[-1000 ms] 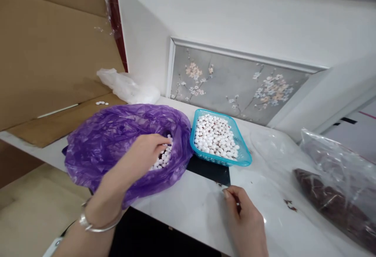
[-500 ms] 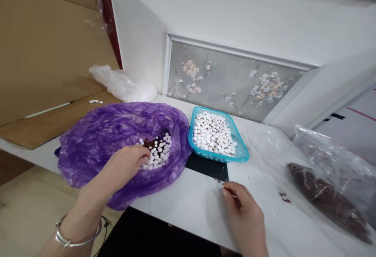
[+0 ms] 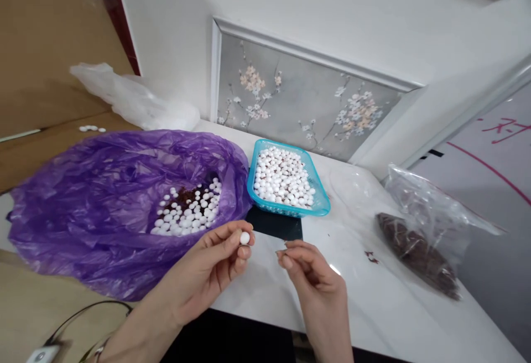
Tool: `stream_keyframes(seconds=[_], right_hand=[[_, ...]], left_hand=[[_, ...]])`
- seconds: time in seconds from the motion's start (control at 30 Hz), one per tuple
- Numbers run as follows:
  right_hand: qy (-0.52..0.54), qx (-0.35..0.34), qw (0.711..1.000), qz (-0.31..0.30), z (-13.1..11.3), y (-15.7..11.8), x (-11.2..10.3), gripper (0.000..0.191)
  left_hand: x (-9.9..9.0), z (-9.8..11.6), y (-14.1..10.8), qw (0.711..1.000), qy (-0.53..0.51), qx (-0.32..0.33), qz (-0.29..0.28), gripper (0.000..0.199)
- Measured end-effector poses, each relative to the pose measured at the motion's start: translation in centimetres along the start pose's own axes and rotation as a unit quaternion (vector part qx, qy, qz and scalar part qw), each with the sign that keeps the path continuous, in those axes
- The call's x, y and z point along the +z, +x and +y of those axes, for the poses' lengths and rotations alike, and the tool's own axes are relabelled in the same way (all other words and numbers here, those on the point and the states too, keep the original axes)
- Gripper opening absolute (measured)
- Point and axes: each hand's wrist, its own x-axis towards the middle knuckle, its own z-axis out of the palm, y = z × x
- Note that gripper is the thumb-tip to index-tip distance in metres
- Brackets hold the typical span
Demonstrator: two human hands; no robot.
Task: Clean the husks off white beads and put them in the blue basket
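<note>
A small white ball (image 3: 245, 238) is pinched between the thumb and fingers of my left hand (image 3: 219, 263), just in front of the purple bag. My right hand (image 3: 317, 291) is closed in a pinch to the right of it; what its fingertips hold is too small to make out. The open purple plastic bag (image 3: 103, 180) holds many white balls (image 3: 188, 222) and some dark reddish-brown bits (image 3: 183, 197). Behind my hands, a blue basket (image 3: 322, 202) is filled with more white balls (image 3: 282, 177) mixed with reddish bits.
A clear bag of dark brown material (image 3: 417, 249) lies at the right, with small reddish scraps (image 3: 371, 257) beside it. Translucent white plastic (image 3: 136, 100) sits at the back left, near cardboard (image 3: 50, 47) with several white balls on it. A floral panel (image 3: 307, 92) stands behind.
My left hand has come out of the purple bag and moved right with a white ball, close to my right hand. The view has shifted, so the basket and bags appear further left.
</note>
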Motion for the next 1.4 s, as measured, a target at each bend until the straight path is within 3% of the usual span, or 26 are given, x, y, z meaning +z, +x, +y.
stream_keyframes(seconds=[0.2,0.43,0.63,0.8,1.07,1.4], right_hand=[[0.090,0.002,0.994,-0.058,-1.3,-0.6,0.8,0.006],[0.140,0.072,0.986,-0.061,-2.6,-1.2,2.3,0.004],[0.098,-0.008,0.992,-0.074,-2.6,-1.1,2.8,0.008],[0.068,-0.034,0.995,-0.066,-2.2,-1.3,2.8,0.009],[0.051,-0.029,0.996,-0.070,-1.9,-1.5,2.9,0.009],[0.043,-0.019,0.997,-0.066,-1.8,-1.4,2.8,0.009]], left_hand=[[-0.1,-1.1,0.3,1.000,-0.001,-0.014,-0.011,0.011],[-0.6,-2.8,0.9,0.994,0.094,0.042,-0.040,0.023],[-0.8,-3.4,0.8,0.991,0.123,0.051,-0.028,0.025],[-0.8,-3.4,0.8,0.989,0.135,0.062,-0.020,0.023],[-0.8,-3.3,0.6,0.982,0.173,0.070,-0.002,0.019],[-1.3,-3.5,0.5,0.959,0.251,0.128,0.020,0.012]])
